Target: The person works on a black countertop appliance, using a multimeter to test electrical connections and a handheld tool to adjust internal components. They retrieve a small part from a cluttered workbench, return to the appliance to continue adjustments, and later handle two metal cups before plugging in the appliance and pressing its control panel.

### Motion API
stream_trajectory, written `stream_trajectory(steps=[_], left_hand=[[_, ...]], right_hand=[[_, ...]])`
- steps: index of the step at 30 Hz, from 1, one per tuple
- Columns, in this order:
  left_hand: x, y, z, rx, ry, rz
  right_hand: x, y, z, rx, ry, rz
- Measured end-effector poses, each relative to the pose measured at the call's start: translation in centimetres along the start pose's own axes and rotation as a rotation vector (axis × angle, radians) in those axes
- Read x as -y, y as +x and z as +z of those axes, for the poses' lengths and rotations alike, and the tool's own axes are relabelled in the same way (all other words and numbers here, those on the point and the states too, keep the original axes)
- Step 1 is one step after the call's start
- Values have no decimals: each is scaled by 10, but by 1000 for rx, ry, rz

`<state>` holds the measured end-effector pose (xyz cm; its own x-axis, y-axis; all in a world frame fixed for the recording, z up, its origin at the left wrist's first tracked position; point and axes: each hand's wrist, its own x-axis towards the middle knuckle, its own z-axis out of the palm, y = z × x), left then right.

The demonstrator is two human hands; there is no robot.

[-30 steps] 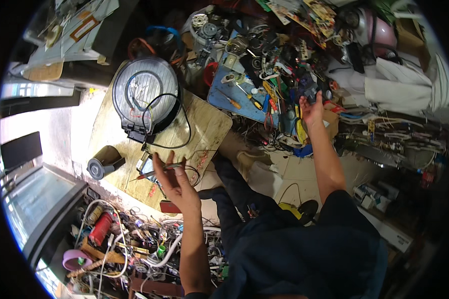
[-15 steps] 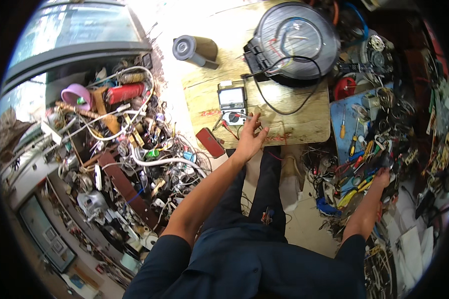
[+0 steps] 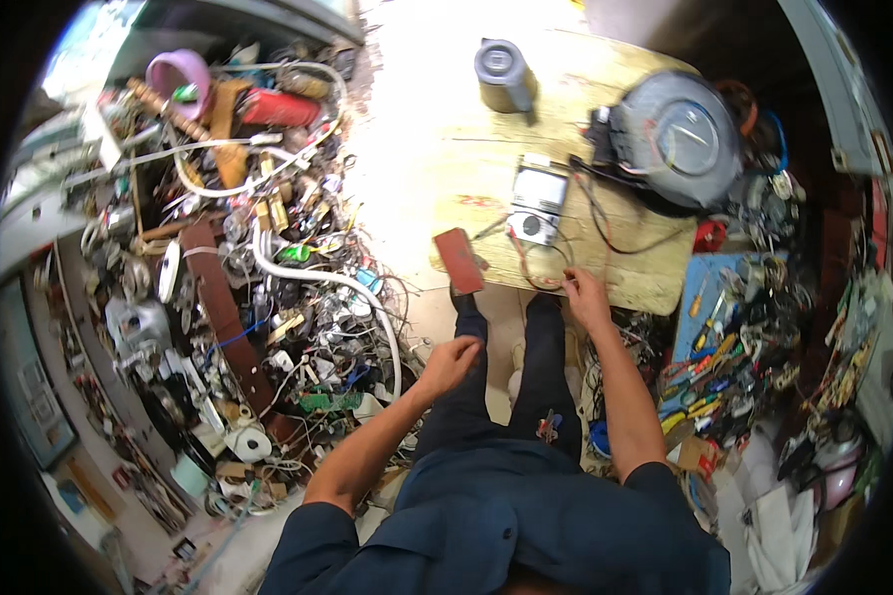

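My right hand (image 3: 585,297) rests at the near edge of a wooden board (image 3: 655,283), its fingertips pinched on a thin looped wire (image 3: 546,266) that runs from a grey multimeter (image 3: 538,203). My left hand (image 3: 451,362) hovers over my left knee with the fingers curled and nothing visible in it. A flat red-brown piece (image 3: 459,260) lies at the board's near left corner. A round grey appliance (image 3: 680,139) with a black cord sits at the board's right, and a grey cylinder (image 3: 503,74) stands at its far edge.
A dense heap of scrap parts, hoses and cables (image 3: 268,268) fills the floor on my left. A blue tray with screwdrivers and small tools (image 3: 724,337) lies on my right, with more wiring around it. My legs in dark trousers (image 3: 526,377) stretch toward the board.
The view has swung round. My left hand has drawn back from the board to above my knee. My right hand has come in from the tool pile to the board's near edge.
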<state>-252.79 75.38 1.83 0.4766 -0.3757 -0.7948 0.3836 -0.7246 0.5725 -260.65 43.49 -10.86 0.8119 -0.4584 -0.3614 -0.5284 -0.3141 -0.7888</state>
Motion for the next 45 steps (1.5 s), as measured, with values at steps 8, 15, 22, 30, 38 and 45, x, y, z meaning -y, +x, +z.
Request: stream_trajectory(steps=[8,15,22,30,38,45], left_hand=[[177,-185,-105,-301,-63,-258],[280,-296,-146,-437,-397,-523],[346,-332,-210,-597,-543,-519],[294,-319,-281,-629,-590,-660],[274,-267,-318,-512,-371,-657],[97,-176,-433,-524,-527,-699]], right_hand=[[75,-7,106,242,-136,219],[86,-44,94,378,-606,308],[193,79,110,121,-15,391],[194,259,44,-293,-333,251],[197,334,59,-188,-391,444],[232,361,89,-59,-112,424]])
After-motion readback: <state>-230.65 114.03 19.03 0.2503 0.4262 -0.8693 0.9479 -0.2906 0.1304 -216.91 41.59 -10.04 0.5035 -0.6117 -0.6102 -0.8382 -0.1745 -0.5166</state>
